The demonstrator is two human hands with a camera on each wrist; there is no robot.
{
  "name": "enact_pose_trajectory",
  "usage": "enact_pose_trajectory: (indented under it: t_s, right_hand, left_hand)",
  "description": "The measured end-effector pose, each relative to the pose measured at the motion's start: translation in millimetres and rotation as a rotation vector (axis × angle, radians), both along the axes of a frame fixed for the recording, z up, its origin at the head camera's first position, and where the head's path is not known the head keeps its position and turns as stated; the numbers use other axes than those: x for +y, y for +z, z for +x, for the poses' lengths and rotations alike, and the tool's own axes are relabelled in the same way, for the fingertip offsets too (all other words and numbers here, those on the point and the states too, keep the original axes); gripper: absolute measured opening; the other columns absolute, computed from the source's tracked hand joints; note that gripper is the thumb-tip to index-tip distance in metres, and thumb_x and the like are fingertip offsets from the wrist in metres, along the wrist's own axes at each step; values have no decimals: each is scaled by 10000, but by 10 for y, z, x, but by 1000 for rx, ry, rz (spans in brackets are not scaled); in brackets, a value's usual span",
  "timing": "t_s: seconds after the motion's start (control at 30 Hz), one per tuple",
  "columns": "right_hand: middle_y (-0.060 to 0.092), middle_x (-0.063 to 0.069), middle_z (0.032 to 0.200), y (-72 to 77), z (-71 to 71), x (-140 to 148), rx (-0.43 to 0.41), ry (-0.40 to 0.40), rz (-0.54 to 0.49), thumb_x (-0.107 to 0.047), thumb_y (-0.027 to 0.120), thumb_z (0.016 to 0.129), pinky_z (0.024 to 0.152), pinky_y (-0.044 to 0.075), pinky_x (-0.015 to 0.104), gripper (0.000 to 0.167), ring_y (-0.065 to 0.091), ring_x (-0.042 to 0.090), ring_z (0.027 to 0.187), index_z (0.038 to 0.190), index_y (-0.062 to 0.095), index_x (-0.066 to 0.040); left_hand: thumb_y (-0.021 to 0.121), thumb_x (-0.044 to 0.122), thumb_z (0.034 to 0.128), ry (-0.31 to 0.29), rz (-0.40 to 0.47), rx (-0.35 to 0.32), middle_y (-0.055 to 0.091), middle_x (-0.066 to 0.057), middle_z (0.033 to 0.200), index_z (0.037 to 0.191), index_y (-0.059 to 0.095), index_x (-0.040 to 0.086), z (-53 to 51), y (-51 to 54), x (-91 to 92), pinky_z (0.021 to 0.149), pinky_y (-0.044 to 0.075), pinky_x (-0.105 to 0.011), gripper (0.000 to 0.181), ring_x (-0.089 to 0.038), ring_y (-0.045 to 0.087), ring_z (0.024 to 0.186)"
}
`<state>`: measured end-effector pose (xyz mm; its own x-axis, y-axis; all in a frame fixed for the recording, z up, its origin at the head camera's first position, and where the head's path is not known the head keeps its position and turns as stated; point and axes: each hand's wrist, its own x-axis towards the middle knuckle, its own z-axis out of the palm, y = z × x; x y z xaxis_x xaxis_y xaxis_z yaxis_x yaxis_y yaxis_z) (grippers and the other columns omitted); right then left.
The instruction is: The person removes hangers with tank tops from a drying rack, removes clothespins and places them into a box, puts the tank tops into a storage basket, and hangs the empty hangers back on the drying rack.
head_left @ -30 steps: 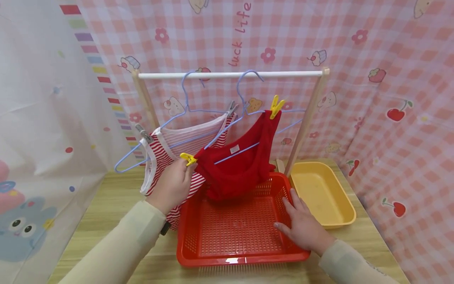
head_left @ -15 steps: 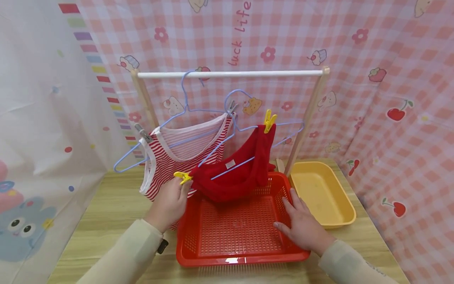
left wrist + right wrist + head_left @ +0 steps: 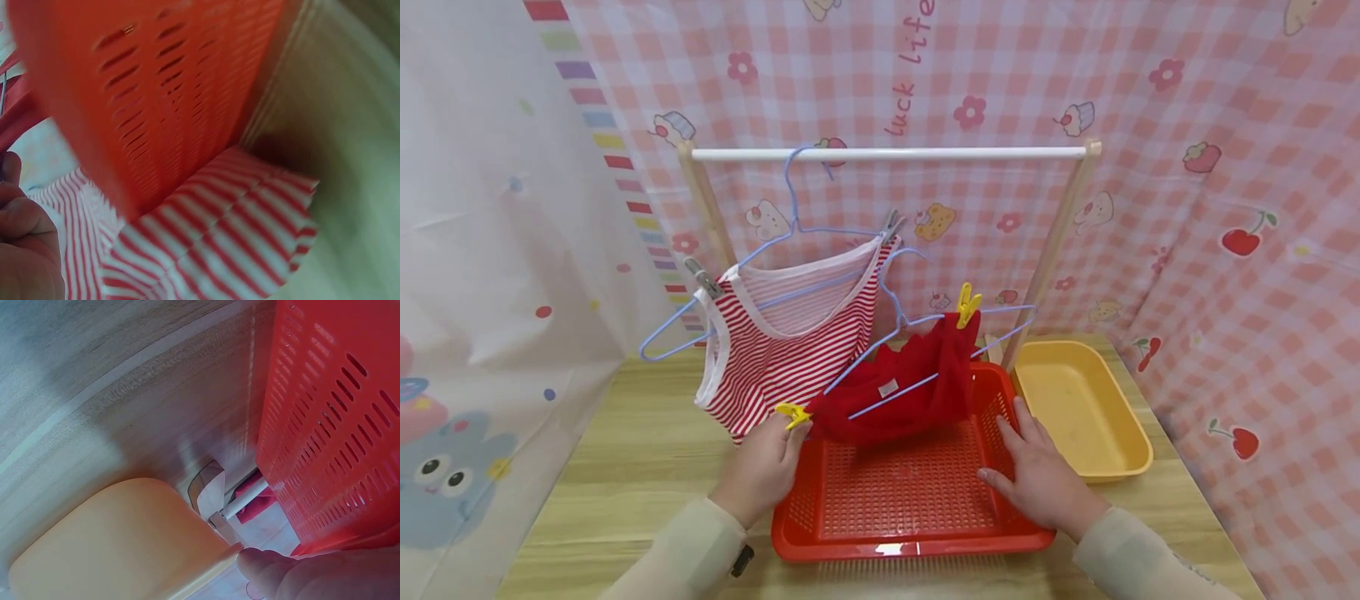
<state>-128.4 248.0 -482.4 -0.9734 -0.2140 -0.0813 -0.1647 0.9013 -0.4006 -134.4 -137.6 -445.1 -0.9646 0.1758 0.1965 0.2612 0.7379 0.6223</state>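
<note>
A red sleeveless top [image 3: 951,379] hangs from a blue clothes hanger [image 3: 1006,309], fastened by yellow clothespins [image 3: 967,307] at both shoulders. My left hand [image 3: 760,467] grips the hanger's left end, beside the left clothespin [image 3: 793,415]; the fingers partly hide that end. The hanger's hook is off the white rod [image 3: 940,154], and the top hangs low over the back of a red basket [image 3: 917,550]. On the basket's right rim rests my right hand [image 3: 1047,483], its fingers extended. In the right wrist view, its fingers [image 3: 294,569] lie along the basket edge.
A red-and-white striped tank top [image 3: 790,358] hangs at left on another blue hanger [image 3: 792,200] with grey clothespins [image 3: 703,279]; its hem reaches the basket's side. A yellow tray [image 3: 1082,408] stands at right, near the rack's wooden leg [image 3: 1056,242].
The left hand has lowered the red top and its hanger from rod height toward the basket, the hook coming down away from the rod. The right hand has stayed on the basket rim.
</note>
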Motion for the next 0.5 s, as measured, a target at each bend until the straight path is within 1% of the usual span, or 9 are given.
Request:
enact_pose_trajectory:
  t_s: [0.13,0.23,0.4,0.5]
  right_hand:
    - [22,237,1759,-3,-19,2,-35,-14,3,-524,744,937,1171,360,689,933,193,547,1556,1613,359,-8]
    - [1,217,1765,-1,-31,5,-53,-24,3,-529,743,935,1170,357,692,944,174,535,1566,1626,341,-26]
    - [11,231,1761,-8,-26,8,-41,-19,-3,-508,749,938,1184,343,687,936,177,542,1564,1620,345,-11]
    - [20,238,1759,-14,-21,9,-32,-17,-4,-508,748,939,1190,339,681,932,182,545,1563,1615,351,-4]
  left_hand:
    - [546,159,1091,-17,20,40,602,-9,823,983,684,54,38,-125,20,791,531,-422,205,-151,576,802]
    - [554,151,1085,-18,29,51,608,-17,818,964,689,59,59,-197,35,781,533,-419,203,-151,578,797]
    - [553,153,1085,-21,16,36,660,-52,868,994,700,61,95,-297,60,841,561,-465,196,-173,634,858]
    - [557,147,1083,-18,-3,43,667,-26,866,993,695,81,106,-347,70,859,572,-466,178,-178,660,871]
